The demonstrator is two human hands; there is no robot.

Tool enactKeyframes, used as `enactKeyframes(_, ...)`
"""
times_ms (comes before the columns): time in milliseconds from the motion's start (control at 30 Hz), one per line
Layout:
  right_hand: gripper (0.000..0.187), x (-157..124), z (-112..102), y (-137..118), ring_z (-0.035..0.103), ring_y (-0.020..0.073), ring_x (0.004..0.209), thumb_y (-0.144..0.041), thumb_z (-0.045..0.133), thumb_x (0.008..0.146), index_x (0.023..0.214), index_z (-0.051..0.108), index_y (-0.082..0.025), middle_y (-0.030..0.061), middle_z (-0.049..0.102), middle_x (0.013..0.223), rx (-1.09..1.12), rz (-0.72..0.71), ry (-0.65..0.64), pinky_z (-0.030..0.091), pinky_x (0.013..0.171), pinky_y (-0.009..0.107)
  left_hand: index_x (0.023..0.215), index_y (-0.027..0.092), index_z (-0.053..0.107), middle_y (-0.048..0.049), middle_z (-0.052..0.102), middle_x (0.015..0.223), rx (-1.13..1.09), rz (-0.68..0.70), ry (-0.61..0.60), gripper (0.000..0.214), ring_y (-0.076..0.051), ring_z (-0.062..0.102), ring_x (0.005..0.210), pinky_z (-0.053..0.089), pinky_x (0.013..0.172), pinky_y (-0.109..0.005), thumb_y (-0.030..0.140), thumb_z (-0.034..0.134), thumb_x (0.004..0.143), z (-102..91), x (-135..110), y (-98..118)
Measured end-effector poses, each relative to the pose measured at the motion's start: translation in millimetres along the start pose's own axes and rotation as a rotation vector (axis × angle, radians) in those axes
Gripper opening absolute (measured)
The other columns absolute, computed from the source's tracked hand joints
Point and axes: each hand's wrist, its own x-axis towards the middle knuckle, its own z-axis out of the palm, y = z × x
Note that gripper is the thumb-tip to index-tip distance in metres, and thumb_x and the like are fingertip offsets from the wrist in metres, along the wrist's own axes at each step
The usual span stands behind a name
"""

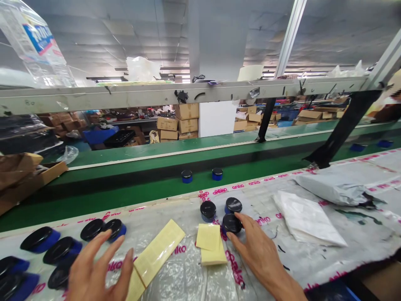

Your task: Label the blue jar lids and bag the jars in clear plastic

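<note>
My right hand [261, 255] has its thumb and index finger on the sides of a small round jar [232, 224] with a black lid and blue body. Two more such jars stand close by, a left one [208, 211] and a rear one [233, 205]. My left hand [100, 269] is open with fingers spread, holding nothing visible, in front of a jar [116, 229]. Several similar jars [62, 250] cluster at the left, partly hidden by that hand. Between my hands lie yellow paper slips, a small stack [213, 256] and a longer strip [161, 253].
Plastic sheeting with pink print covers the table [184, 276]. Beyond its edge, a green conveyor belt [156, 184] carries two jars [202, 175]. A folded white bag [310, 219] lies at right. Black posts [341, 129] and a grey rail [150, 93] stand behind. An open carton [28, 179] is far left.
</note>
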Motion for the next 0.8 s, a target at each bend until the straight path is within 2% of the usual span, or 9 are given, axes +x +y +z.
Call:
enactKeyframes(167,0.046,-1,-11,-3,0.066,0.031,0.111,-0.037,0.057,0.088,0.132,0.051,-0.021,0.0121,0.066,0.127,0.119,0.063,0.03,0.058,0.089,0.049,0.12,0.026,0.061,-0.0089,0.058,0.135,-0.087,0.013,-0.17,0.027,-0.028,0.059,0.121,0.05,0.104,-0.049,0.032,0.059,0.094,25.4,0,52)
enactKeyframes(267,0.048,-1,-26,-17,0.071,0.0284,0.094,-0.042,0.06,0.087,0.13,0.052,-0.024,0.0104,0.067,0.123,0.193,0.088,0.087,0.061,0.078,0.046,0.123,0.029,0.059,-0.0071,0.056,0.138,-0.198,-0.029,-0.266,0.029,-0.027,0.057,0.126,0.051,0.104,-0.047,0.031,0.058,0.094,37.2,-8,77)
enactKeyframes(333,0.05,-2,-34,-33,0.071,0.0255,0.083,-0.044,0.062,0.086,0.131,0.052,-0.025,0.0093,0.068,0.121,0.258,0.057,0.116,0.062,0.07,0.042,0.129,0.03,0.056,-0.0078,0.057,0.139,-0.264,-0.09,-0.324,0.035,-0.027,0.056,0.129,0.051,0.105,-0.047,0.03,0.059,0.094,45.0,-11,91)
enactKeyframes(433,0.05,-3,-39,-56,0.071,0.0256,0.091,-0.042,0.062,0.088,0.134,0.051,-0.027,0.009,0.066,0.126,0.351,-0.064,0.1,0.062,0.073,0.039,0.139,0.031,0.047,-0.0076,0.056,0.143,-0.356,-0.154,-0.402,0.05,-0.027,0.054,0.133,0.049,0.108,-0.049,0.027,0.06,0.091,54.9,-13,107)
enactKeyframes(500,0.049,-2,-36,-64,0.07,0.0271,0.101,-0.041,0.06,0.09,0.136,0.049,-0.027,0.009,0.065,0.129,0.368,-0.118,0.058,0.062,0.079,0.04,0.143,0.033,0.044,-0.0063,0.053,0.147,-0.393,-0.16,-0.447,0.058,-0.027,0.051,0.136,0.047,0.111,-0.05,0.025,0.062,0.089,58.5,-13,111)
enactKeyframes(567,0.049,2,-33,-65,0.069,0.0287,0.105,-0.04,0.06,0.09,0.135,0.05,-0.027,0.0095,0.066,0.129,0.344,-0.105,0.035,0.062,0.08,0.041,0.144,0.035,0.043,-0.0056,0.051,0.149,-0.402,-0.175,-0.487,0.061,-0.027,0.049,0.139,0.045,0.113,-0.052,0.023,0.062,0.087,59.4,-13,109)
enactKeyframes(667,0.048,7,-26,-64,0.07,0.0294,0.105,-0.038,0.06,0.088,0.133,0.051,-0.026,0.0099,0.067,0.127,0.317,-0.057,0.022,0.062,0.078,0.042,0.144,0.036,0.043,-0.0047,0.05,0.151,-0.391,-0.248,-0.539,0.066,-0.028,0.048,0.14,0.043,0.114,-0.055,0.02,0.064,0.084,58.6,-14,101)
enactKeyframes(733,0.048,7,-21,-68,0.071,0.0274,0.103,-0.035,0.059,0.087,0.133,0.051,-0.026,0.0091,0.068,0.126,0.355,-0.076,-0.027,0.063,0.078,0.039,0.148,0.035,0.037,-0.0049,0.047,0.153,-0.395,-0.288,-0.57,0.078,-0.029,0.046,0.141,0.042,0.116,-0.055,0.016,0.068,0.079,57.8,-13,97)
enactKeyframes(800,0.048,4,-13,-77,0.071,0.026,0.102,-0.033,0.059,0.086,0.133,0.053,-0.026,0.0083,0.069,0.125,0.416,-0.123,-0.078,0.063,0.078,0.037,0.152,0.032,0.031,-0.007,0.044,0.156,-0.419,-0.267,-0.601,0.089,-0.03,0.043,0.143,0.04,0.117,-0.054,0.014,0.07,0.074,55.4,-12,96)
